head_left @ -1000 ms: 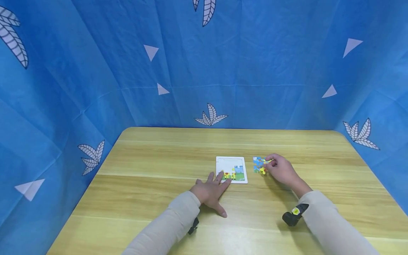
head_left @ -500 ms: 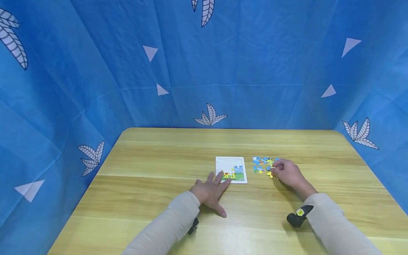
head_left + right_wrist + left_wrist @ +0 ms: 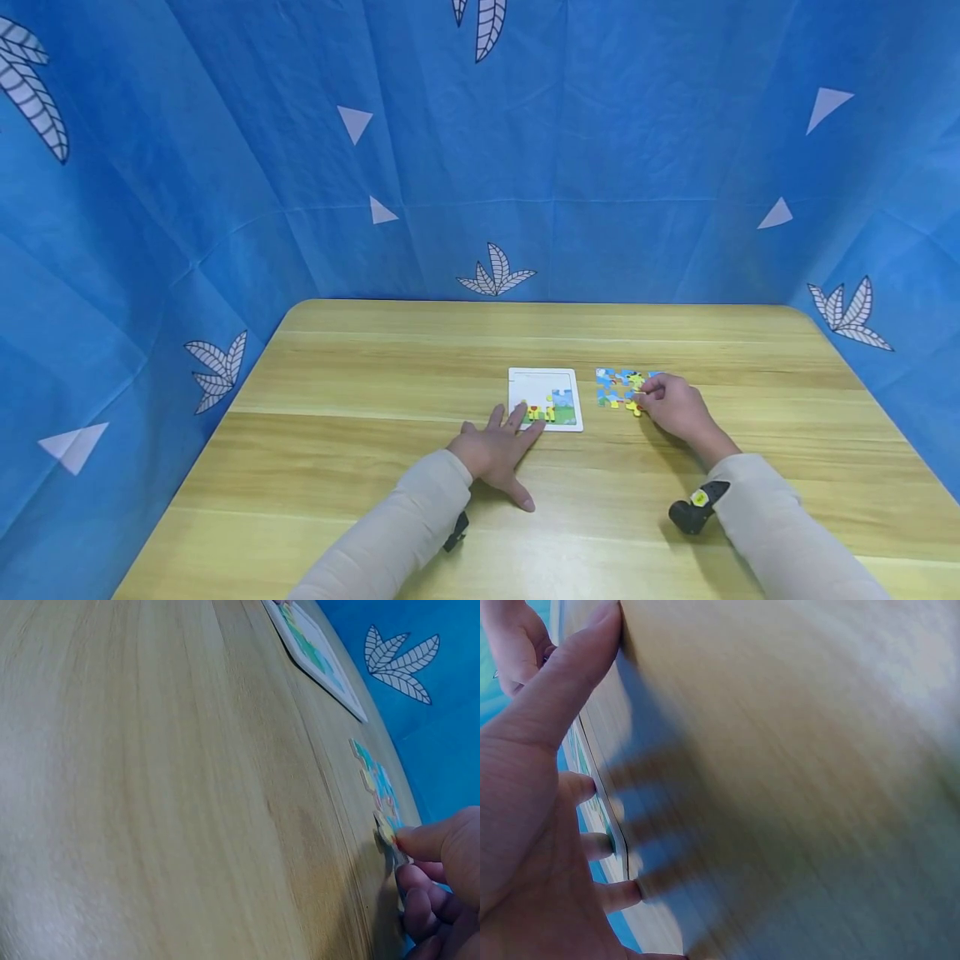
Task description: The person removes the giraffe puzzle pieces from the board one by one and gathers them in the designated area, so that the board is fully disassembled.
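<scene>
A white-framed jigsaw tray (image 3: 534, 382) lies mid-table, its lower part filled with pieces of a green, blue and yellow picture. My left hand (image 3: 497, 450) rests spread out, with fingertips on the tray's near edge. In the left wrist view its fingers (image 3: 619, 894) reach straight to that edge. To the right of the tray my right hand (image 3: 675, 410) pinches a yellow jigsaw piece (image 3: 386, 829) between thumb and fingers, low over the table. Just left of that hand lie several loose jigsaw pieces (image 3: 606, 379), mostly blue and yellow; the hand hides part of the group.
The wooden table (image 3: 390, 358) has rounded far corners and ends at a blue curtain (image 3: 637, 167) with leaf prints. A black wrist camera (image 3: 693, 510) hangs below the right sleeve, close above the tabletop.
My right hand has moved a little to the right with the yellow jigsaw piece, uncovering more loose pieces, and then stays nearly still. My left hand has not moved.
</scene>
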{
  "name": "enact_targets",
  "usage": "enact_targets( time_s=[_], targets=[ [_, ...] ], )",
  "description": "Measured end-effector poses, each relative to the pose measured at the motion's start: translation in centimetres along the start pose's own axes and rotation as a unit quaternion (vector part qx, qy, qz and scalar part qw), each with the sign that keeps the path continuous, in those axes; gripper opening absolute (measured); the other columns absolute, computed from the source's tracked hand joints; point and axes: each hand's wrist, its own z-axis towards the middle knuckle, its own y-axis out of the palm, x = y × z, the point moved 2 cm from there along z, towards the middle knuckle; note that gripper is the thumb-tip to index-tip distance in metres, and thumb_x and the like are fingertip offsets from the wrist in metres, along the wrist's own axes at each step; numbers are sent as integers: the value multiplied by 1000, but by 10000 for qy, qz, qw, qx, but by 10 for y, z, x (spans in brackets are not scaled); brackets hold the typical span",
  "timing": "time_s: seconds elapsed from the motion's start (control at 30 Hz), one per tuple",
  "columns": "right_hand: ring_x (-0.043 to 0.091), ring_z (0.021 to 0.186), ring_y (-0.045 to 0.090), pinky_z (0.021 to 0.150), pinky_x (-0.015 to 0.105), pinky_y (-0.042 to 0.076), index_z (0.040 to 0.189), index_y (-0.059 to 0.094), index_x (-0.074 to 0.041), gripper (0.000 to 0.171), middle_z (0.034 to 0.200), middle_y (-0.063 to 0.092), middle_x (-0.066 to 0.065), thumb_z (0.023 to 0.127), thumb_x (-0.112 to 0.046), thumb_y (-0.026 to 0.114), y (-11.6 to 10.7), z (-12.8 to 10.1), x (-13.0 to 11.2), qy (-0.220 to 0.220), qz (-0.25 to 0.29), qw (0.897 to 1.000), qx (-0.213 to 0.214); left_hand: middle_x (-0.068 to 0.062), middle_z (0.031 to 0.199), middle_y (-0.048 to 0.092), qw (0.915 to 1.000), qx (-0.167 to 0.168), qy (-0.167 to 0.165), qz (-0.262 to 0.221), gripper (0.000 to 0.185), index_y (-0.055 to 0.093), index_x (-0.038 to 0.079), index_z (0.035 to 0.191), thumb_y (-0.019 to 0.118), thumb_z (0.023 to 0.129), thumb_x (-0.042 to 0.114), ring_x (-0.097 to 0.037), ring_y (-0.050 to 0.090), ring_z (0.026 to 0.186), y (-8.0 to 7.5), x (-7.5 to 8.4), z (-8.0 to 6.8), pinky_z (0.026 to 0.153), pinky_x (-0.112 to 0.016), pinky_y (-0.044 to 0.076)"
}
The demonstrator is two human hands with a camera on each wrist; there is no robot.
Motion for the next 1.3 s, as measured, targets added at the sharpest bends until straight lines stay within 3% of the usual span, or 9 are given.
enact_targets(
  time_s=[0.27, 0.53, 0.93, 1.3],
  targets=[
    [20, 76, 56, 67, 35, 44, 96, 58, 0, 23, 83, 62, 9, 88, -21, 60, 1, 0, 0, -15, -116, 9999, 43, -2, 157, -2, 10000, 22, -3, 52, 114, 8, 34, 148, 70, 59, 69, -32, 6, 143, 1, -1, 1, 97, -65, 28],
    [19, 75, 55, 65, 30, 42, 97, 58, 0, 23, 84, 62, 9, 89, -21, 58, 0, 2, -1, -145, -12, 9998, 163, -1, 157, -3, 10000, 10, -4, 23, 114, 7, 34, 148, 70, 59, 69, -32, 5, 143, 1, -1, 2, 97, -65, 27],
    [22, 79, 58, 66, 30, 43, 102, 60, 3, 25, 88, 63, 13, 89, -19, 58, 4, 6, -24, -400, 189, 9986, 286, -1, 157, -4, 10000, -11, 4, -31, 115, 7, 34, 148, 70, 59, 69, -32, 4, 143, 1, -2, 1, 97, -66, 27],
    [29, 87, 61, 75, 41, 46, 103, 61, 3, 25, 91, 65, 16, 86, -16, 61, 19, 12, -41, -802, 280, 9963, 147, -2, 157, -3, 10000, -2, 16, -38, 115, 7, 34, 148, 70, 58, 69, -32, 4, 143, 2, -1, 2, 97, -65, 27]
  ],
)
